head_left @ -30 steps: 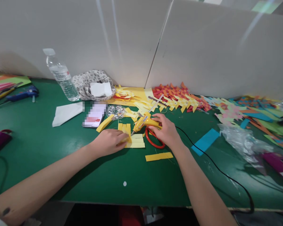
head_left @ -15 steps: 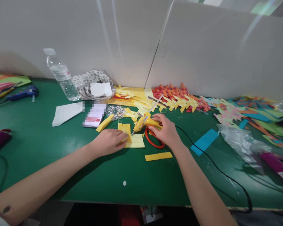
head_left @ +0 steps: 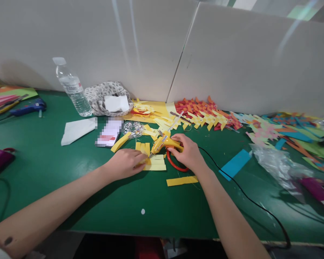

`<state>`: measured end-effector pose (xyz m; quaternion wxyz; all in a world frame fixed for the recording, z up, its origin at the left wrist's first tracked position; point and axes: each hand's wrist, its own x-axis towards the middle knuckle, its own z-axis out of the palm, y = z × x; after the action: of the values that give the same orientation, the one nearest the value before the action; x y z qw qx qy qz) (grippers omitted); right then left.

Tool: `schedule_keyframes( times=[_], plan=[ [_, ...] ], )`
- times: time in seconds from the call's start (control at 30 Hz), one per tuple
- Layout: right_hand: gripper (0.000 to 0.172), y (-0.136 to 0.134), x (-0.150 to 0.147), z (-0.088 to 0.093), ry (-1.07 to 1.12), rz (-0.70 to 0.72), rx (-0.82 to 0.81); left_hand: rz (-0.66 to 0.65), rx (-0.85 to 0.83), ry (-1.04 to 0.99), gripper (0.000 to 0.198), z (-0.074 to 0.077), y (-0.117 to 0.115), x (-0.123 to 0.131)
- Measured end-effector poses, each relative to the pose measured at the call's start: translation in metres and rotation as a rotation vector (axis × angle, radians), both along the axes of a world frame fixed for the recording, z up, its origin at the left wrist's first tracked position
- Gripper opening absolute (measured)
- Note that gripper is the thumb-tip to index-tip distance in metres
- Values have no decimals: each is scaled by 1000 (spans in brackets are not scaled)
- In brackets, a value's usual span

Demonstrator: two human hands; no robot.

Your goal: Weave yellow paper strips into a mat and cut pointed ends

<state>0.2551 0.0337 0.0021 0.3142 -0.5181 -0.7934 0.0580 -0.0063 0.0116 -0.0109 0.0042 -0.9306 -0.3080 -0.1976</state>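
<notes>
My right hand is wrapped round the handle of a yellow hot glue gun. A clear glue stick pokes out of its back, and its nozzle points down at woven paper strips. My left hand grips that piece, fingers closed on its left side and hiding part of it. Darker yellow strips run upward in it, and pale yellow strips cross to the right. Scissors with red handles lie partly under the glue gun and my right hand. A loose yellow strip rests nearer me.
A water bottle, a patterned cloth bag and a phone stand or lie at back left. Woven paper fish pile along the wall. Blue strips, a plastic bag and the black cord are to the right.
The glue gun's nozzle has shifted slightly left and down, closer to my left fingertips, and its body has tilted a little. My left hand stays on the woven strips.
</notes>
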Motion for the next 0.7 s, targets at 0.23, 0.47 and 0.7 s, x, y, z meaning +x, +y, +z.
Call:
schedule_keyframes(
  times=[0.23,0.47,0.7],
  plan=[
    [25,-2,-2,3,-52,-30,-2,13,-3,34,22,1,0,1],
    [22,-3,-3,5,-86,-42,-13,5,-5,14,23,0,0,0],
    [19,-2,-1,3,-94,-17,0,21,8,31,21,2,0,1]
  ],
)
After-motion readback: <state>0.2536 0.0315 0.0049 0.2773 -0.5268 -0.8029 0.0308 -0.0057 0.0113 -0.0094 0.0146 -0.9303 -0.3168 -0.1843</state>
